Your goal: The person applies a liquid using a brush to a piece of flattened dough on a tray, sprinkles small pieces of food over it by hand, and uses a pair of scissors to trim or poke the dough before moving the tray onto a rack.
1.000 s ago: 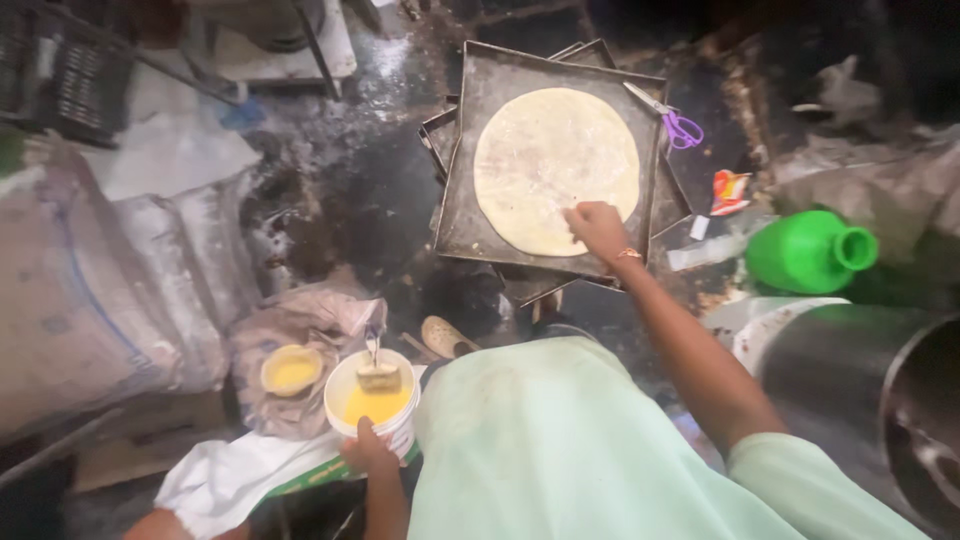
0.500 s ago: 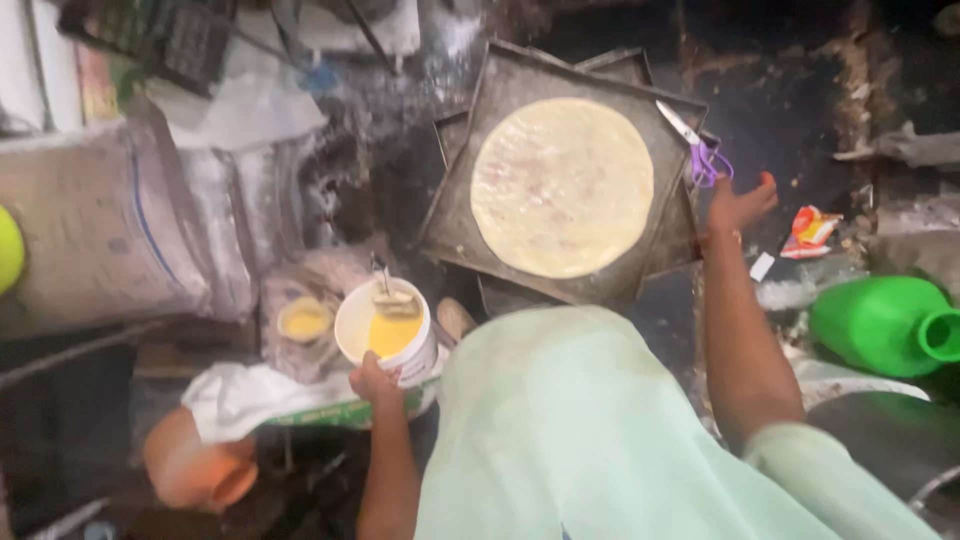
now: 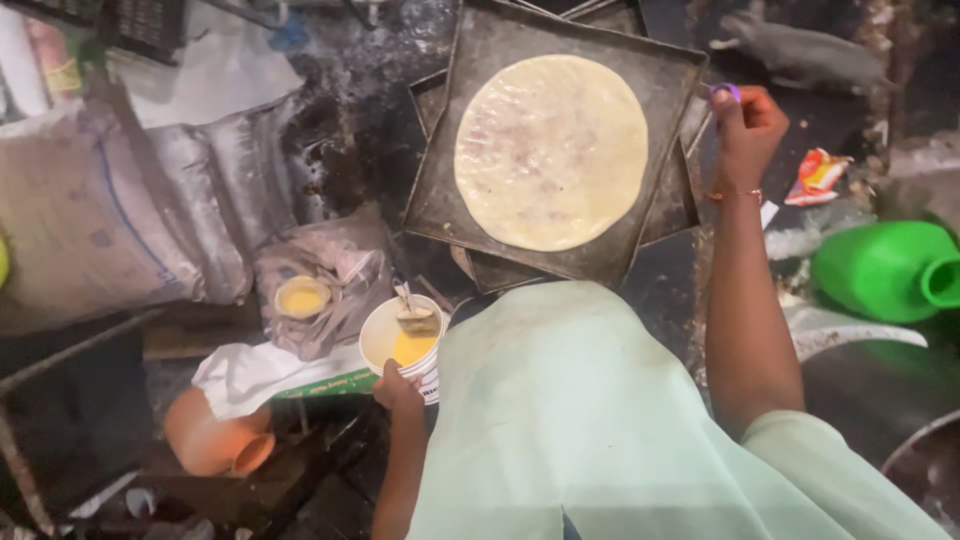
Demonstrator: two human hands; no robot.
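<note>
Right hand (image 3: 748, 125): raised at the right edge of the top baking tray (image 3: 480, 120), fingers curled shut around the purple-handled scissors (image 3: 722, 92). Only the purple loop and a short stretch of handle show above the knuckles; blades not readable.

Left hand (image 3: 398, 388): low, at the near rim of a white tub (image 3: 375, 340) holding yellow liquid, fingers closed on the rim. A flat-bladed brush or spatula (image 3: 415, 318) stands in the tub, leaning on the far wall.

Round flatbread (image 3: 550, 150): lies flat, centred on the dark square tray, which sits tilted atop a stack of similar trays. Bread and scissors are near but apart.

Surroundings: small yellow-filled bowl (image 3: 302, 296) on crumpled plastic left of the tub; grey woven sack (image 3: 90, 220) further left; clay pot (image 3: 205, 440) on its side at lower left; green plastic jug (image 3: 885, 270) at right.
</note>
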